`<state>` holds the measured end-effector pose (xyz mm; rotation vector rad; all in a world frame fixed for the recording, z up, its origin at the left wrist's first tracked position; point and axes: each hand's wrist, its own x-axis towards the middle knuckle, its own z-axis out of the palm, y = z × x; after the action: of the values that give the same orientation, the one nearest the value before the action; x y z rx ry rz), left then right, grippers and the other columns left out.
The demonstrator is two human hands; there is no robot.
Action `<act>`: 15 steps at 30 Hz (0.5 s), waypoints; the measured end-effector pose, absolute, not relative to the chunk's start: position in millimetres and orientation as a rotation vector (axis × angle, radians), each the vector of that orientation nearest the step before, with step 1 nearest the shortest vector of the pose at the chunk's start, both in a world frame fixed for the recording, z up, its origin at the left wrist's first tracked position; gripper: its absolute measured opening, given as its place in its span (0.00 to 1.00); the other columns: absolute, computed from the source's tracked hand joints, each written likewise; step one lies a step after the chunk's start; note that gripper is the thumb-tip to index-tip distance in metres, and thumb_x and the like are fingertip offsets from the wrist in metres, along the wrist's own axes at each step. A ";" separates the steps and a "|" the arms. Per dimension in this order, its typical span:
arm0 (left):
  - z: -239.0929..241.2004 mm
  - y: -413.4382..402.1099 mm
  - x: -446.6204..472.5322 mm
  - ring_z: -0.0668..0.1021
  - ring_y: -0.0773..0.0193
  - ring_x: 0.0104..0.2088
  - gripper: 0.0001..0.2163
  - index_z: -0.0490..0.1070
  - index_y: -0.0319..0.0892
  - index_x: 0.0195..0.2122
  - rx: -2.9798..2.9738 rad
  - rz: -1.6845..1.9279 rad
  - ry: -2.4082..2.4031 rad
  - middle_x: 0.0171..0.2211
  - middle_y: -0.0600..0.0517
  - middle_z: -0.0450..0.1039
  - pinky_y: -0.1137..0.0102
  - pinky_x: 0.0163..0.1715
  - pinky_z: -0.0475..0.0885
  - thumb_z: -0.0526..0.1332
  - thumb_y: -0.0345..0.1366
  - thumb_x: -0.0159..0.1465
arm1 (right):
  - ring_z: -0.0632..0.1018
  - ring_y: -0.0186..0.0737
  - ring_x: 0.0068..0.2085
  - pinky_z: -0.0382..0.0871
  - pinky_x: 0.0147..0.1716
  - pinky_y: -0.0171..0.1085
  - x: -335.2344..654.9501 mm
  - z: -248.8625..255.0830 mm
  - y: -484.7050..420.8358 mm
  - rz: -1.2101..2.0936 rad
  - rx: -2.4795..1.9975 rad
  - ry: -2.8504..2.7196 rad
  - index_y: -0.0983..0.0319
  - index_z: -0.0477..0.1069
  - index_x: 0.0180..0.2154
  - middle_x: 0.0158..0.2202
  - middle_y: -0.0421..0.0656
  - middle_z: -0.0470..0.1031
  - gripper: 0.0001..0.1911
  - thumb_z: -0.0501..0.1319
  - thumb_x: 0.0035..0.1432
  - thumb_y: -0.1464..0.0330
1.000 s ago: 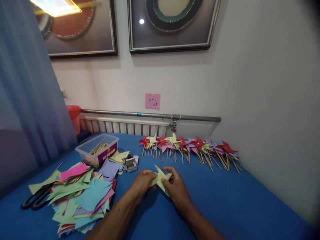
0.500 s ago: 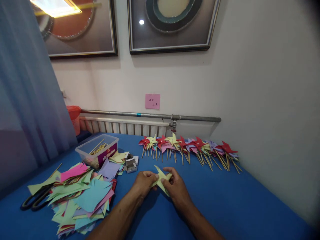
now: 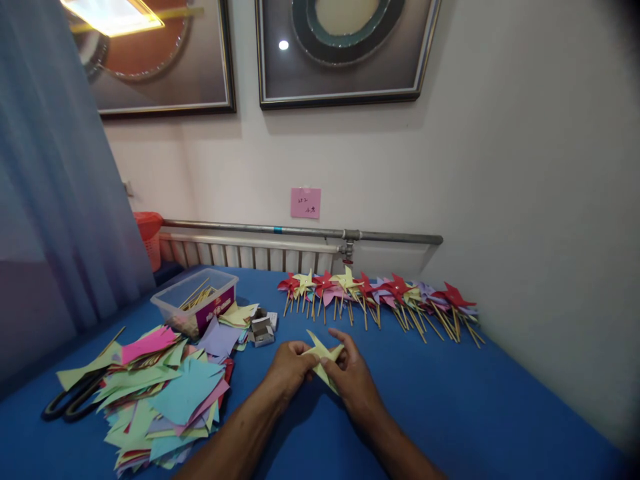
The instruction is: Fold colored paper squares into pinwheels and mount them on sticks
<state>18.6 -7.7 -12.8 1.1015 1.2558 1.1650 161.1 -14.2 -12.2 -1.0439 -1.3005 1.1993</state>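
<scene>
A pale yellow paper pinwheel (image 3: 326, 365) is held between my two hands, above the blue table surface. My left hand (image 3: 291, 365) pinches its left side, thumb on top and the other fingers underneath. On the right side, my right hand (image 3: 353, 370) grips it with the thumb pressed near the middle, and the index finger is raised at the far edge. Its pointed blades stick out between the hands. No stick shows on it; its underside is hidden by my fingers.
Finished pinwheels on sticks (image 3: 397, 293) lie in a row at the back. Left are a clear plastic box (image 3: 165, 297) of sticks, small cardboard boxes (image 3: 263, 330), a heap of coloured paper (image 3: 185, 393) and black-handled scissors (image 3: 75, 403). A metal pipe (image 3: 400, 238) runs along the wall.
My left thumb and the pinwheel have shifted very slightly, and my right index finger is lifted a little higher. Both hands keep hold of the pinwheel.
</scene>
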 end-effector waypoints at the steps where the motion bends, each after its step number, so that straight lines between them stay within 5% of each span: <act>1: -11.1 -8.0 17.4 0.66 0.70 0.16 0.11 0.66 0.41 0.20 1.102 1.164 1.256 0.15 0.55 0.67 0.73 0.20 0.56 0.67 0.40 0.48 | 0.75 0.39 0.27 0.67 0.28 0.35 160.4 -11.4 -15.0 1.234 -1.011 -1.241 0.61 0.60 0.62 0.29 0.37 0.75 0.39 0.67 0.49 0.63; 4: -7.8 -8.1 13.5 0.67 0.70 0.16 0.09 0.67 0.41 0.21 1.108 1.189 1.251 0.16 0.55 0.69 0.73 0.21 0.57 0.65 0.39 0.49 | 0.76 0.39 0.27 0.67 0.29 0.35 159.1 -9.9 -19.3 1.320 -0.936 -1.000 0.60 0.55 0.66 0.29 0.36 0.76 0.47 0.70 0.49 0.59; 10: -6.5 -9.6 14.6 0.64 0.72 0.16 0.07 0.68 0.40 0.22 1.165 1.188 1.284 0.15 0.56 0.67 0.74 0.21 0.55 0.64 0.37 0.51 | 0.83 0.47 0.36 0.73 0.35 0.38 158.6 -14.5 -23.7 1.529 -0.923 -0.897 0.61 0.68 0.53 0.37 0.43 0.82 0.34 0.73 0.44 0.63; 15: -2.2 -14.7 22.3 0.63 0.72 0.16 0.07 0.67 0.41 0.21 1.199 1.134 1.339 0.14 0.58 0.65 0.74 0.20 0.53 0.63 0.34 0.52 | 0.83 0.51 0.36 0.73 0.33 0.39 153.1 -21.9 -11.8 1.418 -1.022 -0.889 0.63 0.69 0.48 0.34 0.45 0.84 0.35 0.72 0.34 0.67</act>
<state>22.3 -14.7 -2.2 1.1990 1.3388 1.1341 153.1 -11.8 -21.9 -1.0224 -0.8890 1.4183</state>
